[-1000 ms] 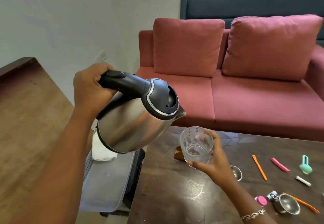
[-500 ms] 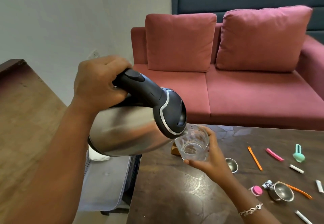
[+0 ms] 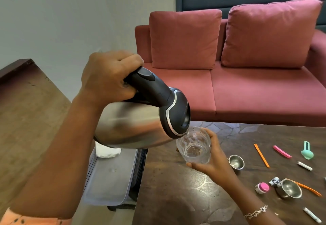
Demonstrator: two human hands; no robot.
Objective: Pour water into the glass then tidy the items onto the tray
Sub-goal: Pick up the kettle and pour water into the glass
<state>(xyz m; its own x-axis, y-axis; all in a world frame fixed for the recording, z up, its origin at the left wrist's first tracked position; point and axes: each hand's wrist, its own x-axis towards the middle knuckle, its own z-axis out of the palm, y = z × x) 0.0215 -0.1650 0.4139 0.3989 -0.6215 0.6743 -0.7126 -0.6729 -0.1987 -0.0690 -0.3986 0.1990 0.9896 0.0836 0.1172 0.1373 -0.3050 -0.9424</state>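
Steel kettle [image 3: 134, 124], clenched in the left hand [image 3: 109, 78], tips over the glass [image 3: 194, 147] gripped by the right hand [image 3: 211, 161] at centre frame; pouring appears underway, and levelling the kettle is likely next.

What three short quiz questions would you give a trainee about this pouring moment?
1. True or false: the left hand grips the kettle by its black handle.
2. Fill in: the number of small steel cups on the table is ___.
3. Where is the glass? A: lying on the table. B: held in the right hand. C: held in the left hand.
Key: 1 true; 2 two; 3 B.
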